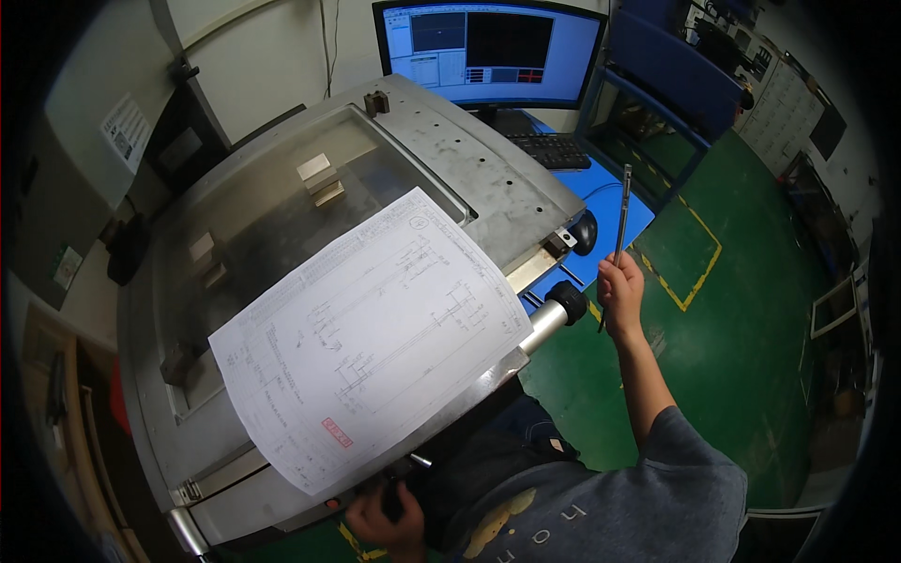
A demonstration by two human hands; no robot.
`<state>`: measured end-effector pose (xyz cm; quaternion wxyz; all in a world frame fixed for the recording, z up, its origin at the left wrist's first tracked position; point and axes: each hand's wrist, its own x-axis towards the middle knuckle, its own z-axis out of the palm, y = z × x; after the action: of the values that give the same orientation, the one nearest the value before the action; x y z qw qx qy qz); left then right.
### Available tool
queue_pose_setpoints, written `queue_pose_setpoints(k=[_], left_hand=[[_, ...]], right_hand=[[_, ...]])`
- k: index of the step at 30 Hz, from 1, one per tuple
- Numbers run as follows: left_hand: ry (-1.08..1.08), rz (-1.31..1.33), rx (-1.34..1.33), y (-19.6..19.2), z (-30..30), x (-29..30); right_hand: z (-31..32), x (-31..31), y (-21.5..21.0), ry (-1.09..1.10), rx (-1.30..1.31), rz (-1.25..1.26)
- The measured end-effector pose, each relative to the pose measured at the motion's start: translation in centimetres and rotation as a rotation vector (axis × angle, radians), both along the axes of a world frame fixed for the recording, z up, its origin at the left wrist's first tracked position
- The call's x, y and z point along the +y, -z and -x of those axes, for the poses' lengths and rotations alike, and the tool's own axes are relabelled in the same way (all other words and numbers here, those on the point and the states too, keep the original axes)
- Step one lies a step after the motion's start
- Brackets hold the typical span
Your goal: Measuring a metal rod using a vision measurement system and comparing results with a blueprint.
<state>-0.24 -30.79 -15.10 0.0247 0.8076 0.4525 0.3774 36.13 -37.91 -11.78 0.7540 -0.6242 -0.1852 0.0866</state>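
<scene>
My right hand (620, 291) is raised to the right of the machine table and grips a long thin grey metal rod (622, 211), held nearly upright. My left hand (387, 517) is low at the front edge of the machine, fingers curled around a small dark knob or handle under the table. A large white technical drawing sheet (371, 333) lies on the grey metal machine table (488, 169), overhanging its front edge. A black-capped silver handle (556, 311) sticks out of the table just left of my right hand.
Glass stage (282, 216) with small metal blocks (321, 180) sits behind the sheet. A monitor (490, 52), keyboard (552, 150) and mouse (584, 230) stand on a blue bench at the back. Green floor with yellow lines (694, 253) lies to the right.
</scene>
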Motion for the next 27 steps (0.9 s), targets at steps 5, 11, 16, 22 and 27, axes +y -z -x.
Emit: queue_pose_setpoints(k=[5,11,16,22,27], left_hand=[[-0.149,0.025,-0.084,1.1,1.3,0.5],[-0.112,-0.016,-0.116,0.8,1.0,0.7],[-0.093,-0.046,-0.090,0.9,1.0,0.8],[-0.104,-0.033,-0.074,0.8,0.8,0.7],[-0.102,-0.058,-0.104,0.9,1.4,0.8]], right_hand=[[0.0,-0.3,-0.3,-0.019,0.008,0.000],[0.0,-0.2,0.0,-0.017,-0.008,0.013],[-0.1,-0.3,-0.1,-0.019,-0.015,0.004],[-0.2,-0.7,0.1,-0.014,-0.013,0.021],[0.3,0.3,0.3,-0.032,0.015,0.031]])
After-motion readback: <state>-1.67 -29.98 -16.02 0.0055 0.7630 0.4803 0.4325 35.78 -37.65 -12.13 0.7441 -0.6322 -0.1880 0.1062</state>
